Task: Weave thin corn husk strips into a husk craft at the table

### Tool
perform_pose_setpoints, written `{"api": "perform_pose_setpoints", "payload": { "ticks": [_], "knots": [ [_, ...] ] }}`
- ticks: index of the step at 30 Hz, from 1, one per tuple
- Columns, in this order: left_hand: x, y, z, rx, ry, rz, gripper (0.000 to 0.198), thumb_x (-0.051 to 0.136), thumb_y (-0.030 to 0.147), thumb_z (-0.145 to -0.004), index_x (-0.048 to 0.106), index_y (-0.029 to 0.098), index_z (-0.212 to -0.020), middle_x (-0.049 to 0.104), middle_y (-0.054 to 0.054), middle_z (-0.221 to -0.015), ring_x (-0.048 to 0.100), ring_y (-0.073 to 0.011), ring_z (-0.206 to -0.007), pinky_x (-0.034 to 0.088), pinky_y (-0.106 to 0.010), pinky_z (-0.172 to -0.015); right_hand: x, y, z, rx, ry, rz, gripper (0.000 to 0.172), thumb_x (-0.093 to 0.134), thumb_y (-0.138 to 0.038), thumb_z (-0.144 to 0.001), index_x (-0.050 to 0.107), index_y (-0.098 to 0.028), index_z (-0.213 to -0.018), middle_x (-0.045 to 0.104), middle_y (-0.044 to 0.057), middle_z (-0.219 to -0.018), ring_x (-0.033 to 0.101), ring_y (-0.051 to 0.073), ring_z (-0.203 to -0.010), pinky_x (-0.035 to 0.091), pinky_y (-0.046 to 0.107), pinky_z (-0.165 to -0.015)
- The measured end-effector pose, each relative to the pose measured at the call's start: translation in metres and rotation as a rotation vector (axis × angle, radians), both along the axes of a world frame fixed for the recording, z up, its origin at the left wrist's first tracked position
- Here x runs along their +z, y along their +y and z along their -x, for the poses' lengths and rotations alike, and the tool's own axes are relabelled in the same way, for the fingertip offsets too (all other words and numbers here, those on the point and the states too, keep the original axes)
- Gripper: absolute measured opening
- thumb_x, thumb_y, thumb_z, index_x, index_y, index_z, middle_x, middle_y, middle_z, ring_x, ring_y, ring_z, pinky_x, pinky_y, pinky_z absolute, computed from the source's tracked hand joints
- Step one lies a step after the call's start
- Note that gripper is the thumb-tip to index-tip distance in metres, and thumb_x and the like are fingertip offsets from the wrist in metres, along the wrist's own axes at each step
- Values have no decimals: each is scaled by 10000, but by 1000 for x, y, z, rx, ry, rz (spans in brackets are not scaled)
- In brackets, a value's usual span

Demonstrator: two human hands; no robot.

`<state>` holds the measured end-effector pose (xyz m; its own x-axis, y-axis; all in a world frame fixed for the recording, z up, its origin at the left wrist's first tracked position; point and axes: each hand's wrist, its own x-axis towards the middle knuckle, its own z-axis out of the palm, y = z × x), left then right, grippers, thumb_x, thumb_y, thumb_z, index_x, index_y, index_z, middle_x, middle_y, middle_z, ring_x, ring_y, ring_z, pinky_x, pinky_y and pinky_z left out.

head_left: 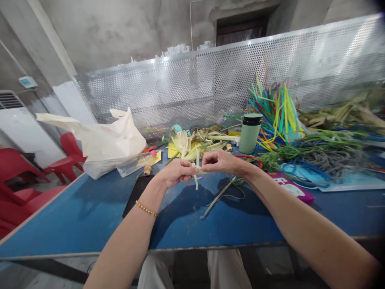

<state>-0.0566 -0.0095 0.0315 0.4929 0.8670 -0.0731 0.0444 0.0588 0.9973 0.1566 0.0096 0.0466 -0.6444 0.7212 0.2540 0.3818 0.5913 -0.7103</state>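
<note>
Pale strips of corn husk [197,185] cross between my two hands above the blue table. My left hand [179,171] pinches the strips from the left, thumb against the forefinger. From the other side, my right hand [221,161] pinches the husk at its right end, fingers curled. One strip points up and another hangs down at the crossing. How the strips are joined is too small to make out. Beneath my right hand, a long greenish husk strip [217,199] lies loose on the table. Just behind my hands are more corn husks [184,143] in a loose pile.
On the blue table [90,224] lie a white plastic bag [111,140], a clear bottle [135,163] and a black phone [136,194]. A green cup [250,134], colourful pipe cleaners [279,114], green and grey cords [325,150] and a purple packet [290,186] are rightward. A perforated metal panel [168,88] borders the back.
</note>
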Motion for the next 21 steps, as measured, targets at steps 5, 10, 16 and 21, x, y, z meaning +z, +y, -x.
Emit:
{"api": "perform_pose_setpoints", "payload": {
  "ticks": [5,10,16,21],
  "knots": [
    [-1,-1,0,-7,122,-60,308,826,294,-598,562,136,-580,463,46,-478,396,-43,-416,216,-221,-418,1,-4,3,-2,-39,-32,245,658,-374,-751,666,-140,-681,507,-28,-586,391,84,-549,270,226,-511],
    [-2,-3,-2,2,146,-89,308,816,291,-598,550,139,-573,460,49,-484,391,-44,-413,227,-221,-413,-1,-4,10,-20,-7,-48,309,689,-423,-745,654,-130,-653,478,-35,-551,382,79,-535,276,224,-505],
    [1,-3,-3,42,117,-92,309,811,289,-587,542,138,-562,446,58,-474,369,-38,-405,218,-222,-413,-8,-5,14,-20,120,42,297,685,-432,-776,629,-142,-737,541,-32,-571,477,86,-498,357,221,-490],
    [0,0,1,80,124,-82,317,775,287,-621,498,154,-544,433,55,-424,351,-39,-387,178,-223,-417,-11,0,9,78,219,140,244,681,-346,-793,604,-158,-928,659,6,-731,639,132,-610,501,253,-579]
  ]
}}
